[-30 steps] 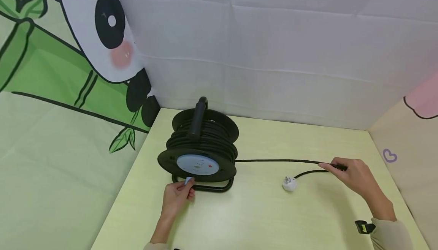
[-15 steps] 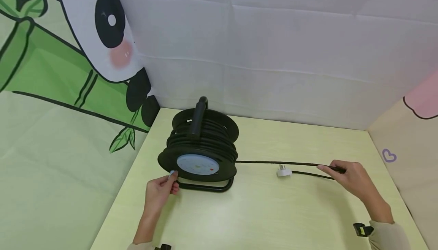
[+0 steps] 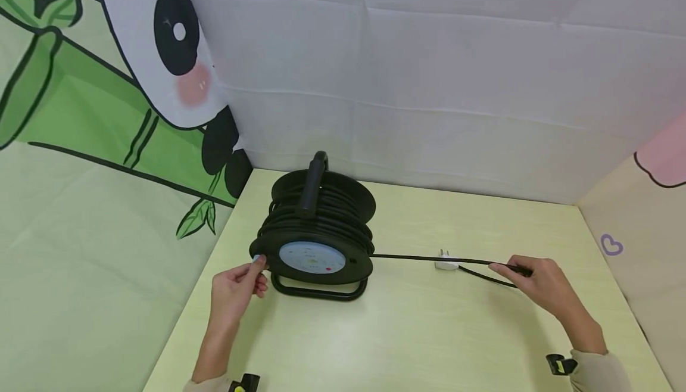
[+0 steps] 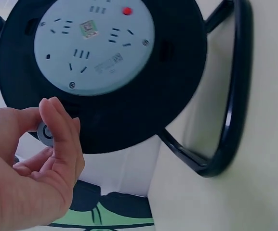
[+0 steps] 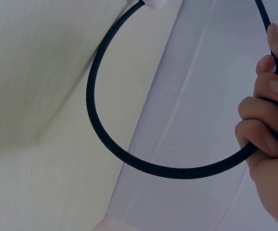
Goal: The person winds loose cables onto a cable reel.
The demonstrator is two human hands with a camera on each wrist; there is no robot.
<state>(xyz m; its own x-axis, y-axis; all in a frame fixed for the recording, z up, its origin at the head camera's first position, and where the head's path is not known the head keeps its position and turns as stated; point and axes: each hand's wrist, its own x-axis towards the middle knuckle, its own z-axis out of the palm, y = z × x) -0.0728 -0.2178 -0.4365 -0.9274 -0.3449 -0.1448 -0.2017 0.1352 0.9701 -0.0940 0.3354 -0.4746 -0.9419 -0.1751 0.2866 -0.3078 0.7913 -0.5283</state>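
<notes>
A black cable reel (image 3: 351, 270) with a pale blue socket panel (image 3: 312, 257) stands on its tubular frame (image 3: 320, 295) at the left of the table. At the lower left of its front disc, my left hand (image 3: 230, 299) pinches the small grey crank knob (image 4: 45, 134) between thumb and fingers. Black cable (image 3: 418, 257) runs taut from the reel's right side to my right hand (image 3: 546, 285), which grips it with curled fingers. Past that grip the cable loops back, as the right wrist view shows, to a white plug (image 3: 446, 266) with its pins pointing up.
The pale table (image 3: 396, 332) meets a white cloth wall (image 3: 429, 112) at the back. A printed panda and bamboo sheet (image 3: 102, 94) lines the left side. The reel's carrying handle (image 3: 311, 189) rises at its top.
My left hand has swung the knob leftward and up round the disc, turning the reel. The plug has moved left, and my right hand has shifted slightly left and down with the cable.
</notes>
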